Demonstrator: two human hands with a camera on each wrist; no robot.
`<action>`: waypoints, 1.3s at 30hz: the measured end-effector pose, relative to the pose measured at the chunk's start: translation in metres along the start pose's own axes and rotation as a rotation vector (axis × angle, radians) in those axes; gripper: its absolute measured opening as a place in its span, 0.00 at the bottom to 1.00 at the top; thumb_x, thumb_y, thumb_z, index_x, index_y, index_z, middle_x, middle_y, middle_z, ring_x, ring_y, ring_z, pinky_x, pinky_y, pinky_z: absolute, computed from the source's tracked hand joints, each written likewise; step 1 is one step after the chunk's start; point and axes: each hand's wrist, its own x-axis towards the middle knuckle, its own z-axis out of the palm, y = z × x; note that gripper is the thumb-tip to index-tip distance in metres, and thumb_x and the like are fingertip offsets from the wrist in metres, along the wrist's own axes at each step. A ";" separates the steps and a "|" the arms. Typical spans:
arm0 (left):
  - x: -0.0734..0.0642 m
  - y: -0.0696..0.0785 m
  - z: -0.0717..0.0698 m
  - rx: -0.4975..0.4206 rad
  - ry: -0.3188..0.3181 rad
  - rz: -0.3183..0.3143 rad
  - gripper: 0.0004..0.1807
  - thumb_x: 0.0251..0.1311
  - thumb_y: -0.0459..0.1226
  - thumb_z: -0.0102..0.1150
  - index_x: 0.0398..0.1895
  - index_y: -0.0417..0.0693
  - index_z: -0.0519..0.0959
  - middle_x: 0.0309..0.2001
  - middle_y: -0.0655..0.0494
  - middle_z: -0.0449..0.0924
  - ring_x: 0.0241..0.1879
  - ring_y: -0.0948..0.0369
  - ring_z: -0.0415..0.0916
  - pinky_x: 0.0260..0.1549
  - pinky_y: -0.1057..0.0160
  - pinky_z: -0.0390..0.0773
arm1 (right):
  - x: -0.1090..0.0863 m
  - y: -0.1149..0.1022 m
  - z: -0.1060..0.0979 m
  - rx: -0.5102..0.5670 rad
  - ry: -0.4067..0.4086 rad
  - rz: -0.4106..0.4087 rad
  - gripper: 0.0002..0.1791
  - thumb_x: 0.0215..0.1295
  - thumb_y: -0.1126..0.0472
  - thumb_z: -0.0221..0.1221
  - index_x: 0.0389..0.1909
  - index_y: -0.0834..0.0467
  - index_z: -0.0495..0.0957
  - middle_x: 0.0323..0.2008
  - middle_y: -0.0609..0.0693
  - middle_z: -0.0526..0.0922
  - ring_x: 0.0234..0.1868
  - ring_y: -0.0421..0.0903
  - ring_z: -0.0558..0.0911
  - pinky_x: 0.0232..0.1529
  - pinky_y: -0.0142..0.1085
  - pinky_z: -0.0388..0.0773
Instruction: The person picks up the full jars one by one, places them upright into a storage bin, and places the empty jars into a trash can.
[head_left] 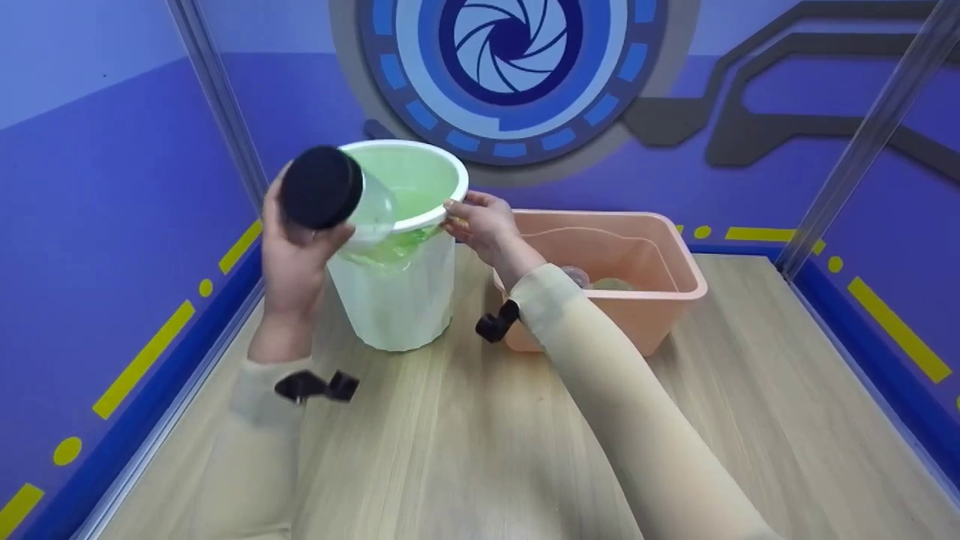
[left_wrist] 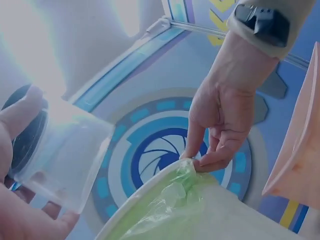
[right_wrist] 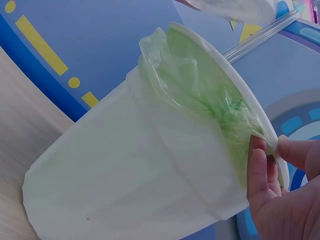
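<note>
My left hand (head_left: 291, 277) grips a clear plastic jar (head_left: 377, 214) with a black lid (head_left: 321, 187). The jar is tilted, its lid toward me and its base by the left rim of a white waste bin (head_left: 397, 307). A thin green bin liner (head_left: 409, 176) lines this bin, and its edge hangs crumpled over the outside in the right wrist view (right_wrist: 190, 85). At the bin's right side my right hand (head_left: 487, 229) pinches the rim and liner, thumb and fingers on opposite faces in the right wrist view.
To the right stands a peach rectangular tub (head_left: 649, 322), with a clear rounded item (head_left: 576, 276) and a yellowish item (head_left: 613, 284) inside. Blue printed panels (head_left: 97, 225) wall the wooden tabletop (head_left: 480, 450) on the left, back and right.
</note>
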 end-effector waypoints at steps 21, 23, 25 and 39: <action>0.050 -0.020 0.006 0.496 0.075 -0.191 0.54 0.55 0.31 0.75 0.81 0.47 0.53 0.77 0.47 0.63 0.74 0.57 0.62 0.79 0.57 0.57 | 0.000 0.001 0.001 0.011 -0.020 -0.005 0.27 0.70 0.68 0.62 0.69 0.64 0.70 0.44 0.54 0.81 0.34 0.43 0.84 0.39 0.27 0.87; 0.049 -0.020 0.005 0.488 0.079 -0.204 0.53 0.55 0.31 0.74 0.81 0.48 0.52 0.78 0.47 0.63 0.74 0.57 0.62 0.80 0.58 0.57 | 0.000 0.002 0.000 0.008 -0.021 0.001 0.27 0.71 0.68 0.62 0.69 0.64 0.70 0.44 0.54 0.81 0.35 0.43 0.84 0.39 0.27 0.87; 0.049 -0.020 0.005 0.467 0.084 -0.211 0.53 0.56 0.30 0.74 0.81 0.48 0.52 0.77 0.46 0.64 0.73 0.56 0.62 0.78 0.59 0.59 | 0.000 0.003 0.000 0.007 -0.023 0.002 0.27 0.71 0.68 0.62 0.69 0.64 0.70 0.44 0.54 0.81 0.36 0.43 0.84 0.39 0.27 0.87; 0.051 -0.023 0.005 0.394 0.092 -0.196 0.50 0.60 0.30 0.70 0.81 0.46 0.51 0.68 0.46 0.69 0.75 0.55 0.60 0.82 0.63 0.51 | 0.000 0.002 0.001 0.013 -0.016 -0.022 0.26 0.71 0.69 0.62 0.67 0.65 0.70 0.41 0.53 0.80 0.32 0.42 0.84 0.34 0.26 0.86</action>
